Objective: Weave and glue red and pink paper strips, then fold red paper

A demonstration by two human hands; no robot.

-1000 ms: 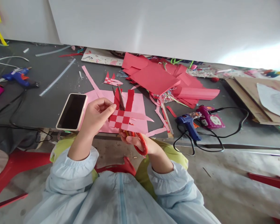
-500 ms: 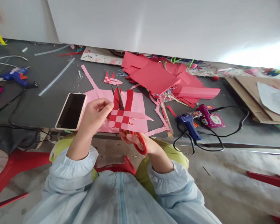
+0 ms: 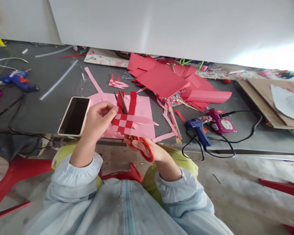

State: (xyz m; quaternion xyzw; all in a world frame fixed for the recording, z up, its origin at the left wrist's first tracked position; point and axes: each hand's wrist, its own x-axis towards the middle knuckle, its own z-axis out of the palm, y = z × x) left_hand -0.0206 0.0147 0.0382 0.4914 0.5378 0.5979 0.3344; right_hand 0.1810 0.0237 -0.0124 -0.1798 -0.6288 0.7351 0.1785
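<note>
My left hand (image 3: 101,119) pinches the left edge of a woven paper piece (image 3: 122,123), a red and pink checkerboard. Two red strips stick up from its top, and a pointed pink strip juts out to the right. Low on its right side, my right hand (image 3: 137,143) is closed around the orange-red handles of a pair of scissors (image 3: 149,152). The blades pass behind the weave and show parted at the left red strip. A pink paper sheet (image 3: 144,107) lies on the table underneath. Farther back rests a smaller woven piece (image 3: 117,82) with pointed ends.
A phone (image 3: 74,116) lies left of my left hand. Red paper sheets (image 3: 164,80) are heaped at the back. Right of them are a blue glue gun (image 3: 198,130), a purple box (image 3: 220,122) with black cords, and cardboard (image 3: 264,104). Another glue gun (image 3: 18,80) sits far left.
The woven piece and both hands have shifted very slightly left and up in view. The scissors stay parted at the left red strip, and both grips look the same.
</note>
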